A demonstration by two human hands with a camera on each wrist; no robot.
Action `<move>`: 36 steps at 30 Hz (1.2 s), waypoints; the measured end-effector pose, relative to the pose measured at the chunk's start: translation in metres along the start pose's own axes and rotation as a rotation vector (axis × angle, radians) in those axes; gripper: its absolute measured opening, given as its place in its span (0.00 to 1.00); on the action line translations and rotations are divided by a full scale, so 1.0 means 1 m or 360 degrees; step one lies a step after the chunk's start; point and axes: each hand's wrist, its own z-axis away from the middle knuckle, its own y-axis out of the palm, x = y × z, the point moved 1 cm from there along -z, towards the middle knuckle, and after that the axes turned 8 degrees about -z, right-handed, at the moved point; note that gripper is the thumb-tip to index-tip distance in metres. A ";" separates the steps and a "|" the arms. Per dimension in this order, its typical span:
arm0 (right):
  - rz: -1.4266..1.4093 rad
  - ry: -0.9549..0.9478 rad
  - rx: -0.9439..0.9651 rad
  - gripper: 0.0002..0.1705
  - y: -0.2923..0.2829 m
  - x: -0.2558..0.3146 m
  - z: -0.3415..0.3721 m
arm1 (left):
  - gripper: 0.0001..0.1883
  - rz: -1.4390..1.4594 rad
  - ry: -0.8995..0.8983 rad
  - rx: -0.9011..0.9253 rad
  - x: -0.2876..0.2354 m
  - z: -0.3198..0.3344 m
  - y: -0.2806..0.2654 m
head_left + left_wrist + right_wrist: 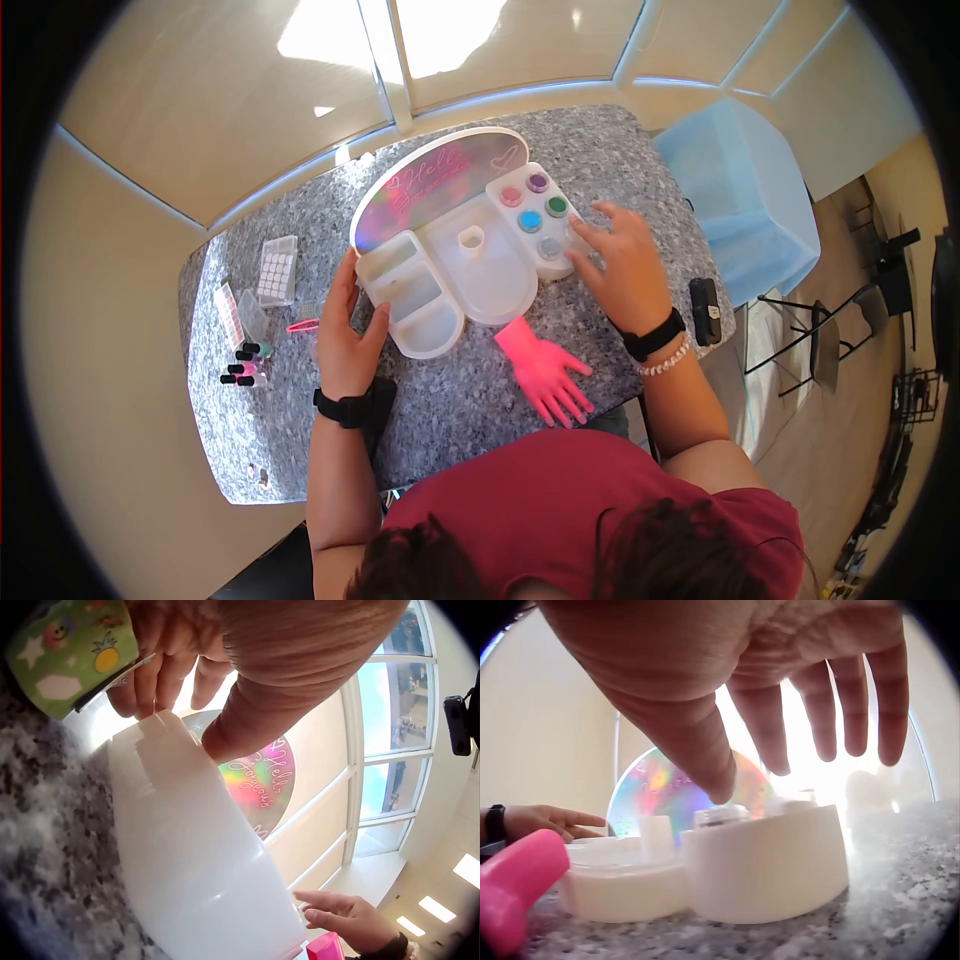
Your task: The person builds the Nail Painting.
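Note:
A white vanity tray (450, 270) with a rounded iridescent "Hello Gorgeous" back panel (440, 185) stands on the table. My left hand (352, 340) holds its left end, thumb over the rim and fingers along the outer side. Above the right-hand section, my right hand (625, 262) hovers palm down with fingers extended and spread. Small glitter jars sit there, among them blue (529, 221), green (556, 206) and purple (538, 182). The right thumb is close over a clear-lidded jar (720, 816). A pink hand-shaped piece (543, 372) lies in front of the tray.
Left of the tray are several nail polish bottles (246, 366), a clear case with white round pieces (278, 270) and a sticker sheet (229, 314). A black case (705, 312) lies at the right table edge. Beyond it stands a blue-covered piece of furniture (740, 190).

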 end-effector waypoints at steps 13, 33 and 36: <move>-0.0328 0.0016 0.1098 0.41 -0.027 0.073 0.053 | 0.43 -0.0080 0.0021 -0.0035 -0.002 -0.002 -0.007; 0.0455 0.0550 0.0465 0.43 -0.019 -0.107 0.073 | 0.15 -0.0935 -0.0273 -0.1120 -0.032 0.070 -0.153; 0.0430 0.0731 0.0481 0.42 -0.011 -0.102 0.054 | 0.16 -0.1280 -0.0480 -0.1100 0.001 0.092 -0.180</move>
